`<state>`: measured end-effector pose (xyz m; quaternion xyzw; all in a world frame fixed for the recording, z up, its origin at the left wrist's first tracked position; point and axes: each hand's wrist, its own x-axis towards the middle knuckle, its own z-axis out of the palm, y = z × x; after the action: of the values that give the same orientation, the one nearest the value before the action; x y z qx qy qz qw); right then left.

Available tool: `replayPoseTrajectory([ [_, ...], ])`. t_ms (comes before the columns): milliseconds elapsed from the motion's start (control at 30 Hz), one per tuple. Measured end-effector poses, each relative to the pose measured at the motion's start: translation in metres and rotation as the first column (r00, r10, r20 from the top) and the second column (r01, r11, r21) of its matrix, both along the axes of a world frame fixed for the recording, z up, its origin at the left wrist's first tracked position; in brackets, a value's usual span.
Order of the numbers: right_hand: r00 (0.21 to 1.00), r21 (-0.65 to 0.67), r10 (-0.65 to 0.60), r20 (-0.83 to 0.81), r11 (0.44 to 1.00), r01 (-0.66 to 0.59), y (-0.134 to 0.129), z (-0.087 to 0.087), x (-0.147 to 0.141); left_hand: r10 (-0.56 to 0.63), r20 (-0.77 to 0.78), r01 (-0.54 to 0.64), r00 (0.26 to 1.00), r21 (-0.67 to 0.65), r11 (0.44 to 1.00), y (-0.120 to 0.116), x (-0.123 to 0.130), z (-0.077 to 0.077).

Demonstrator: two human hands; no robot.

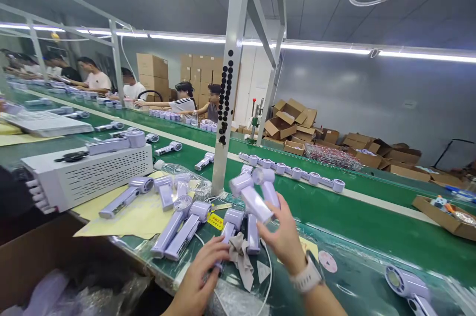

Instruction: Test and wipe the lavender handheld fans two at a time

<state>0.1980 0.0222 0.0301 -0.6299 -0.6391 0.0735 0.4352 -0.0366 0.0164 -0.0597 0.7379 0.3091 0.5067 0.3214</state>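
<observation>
My right hand (284,236), with a pale watch on its wrist, is raised over the bench edge and closed around the handles of two lilac handheld fans (253,199). Their round heads point up and away from me. Lower down, my left hand (203,269) has its fingers curled around the handle of another lilac fan (233,218) at the bench; part of that handle is hidden by the fingers. A crumpled grey cloth (241,256) lies right beside those fingertips. One more fan (253,234) rests just behind the cloth.
Several fans (182,226) lie left of my hands on yellow paper (122,221). A white slotted box (96,177) stands farther left. A metal post (226,83) rises ahead beside the green conveyor (334,207). One fan (407,284) lies at right. People sit across the line.
</observation>
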Motion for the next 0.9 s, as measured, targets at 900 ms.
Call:
replayPoseTrajectory([
  [900, 0.978, -0.404, -0.013, -0.208, 0.912, -0.074, -0.045, -0.044, 0.011, 0.012, 0.386, 0.26, 0.922, -0.642, 0.721, -0.038, -0.089, 0.057],
])
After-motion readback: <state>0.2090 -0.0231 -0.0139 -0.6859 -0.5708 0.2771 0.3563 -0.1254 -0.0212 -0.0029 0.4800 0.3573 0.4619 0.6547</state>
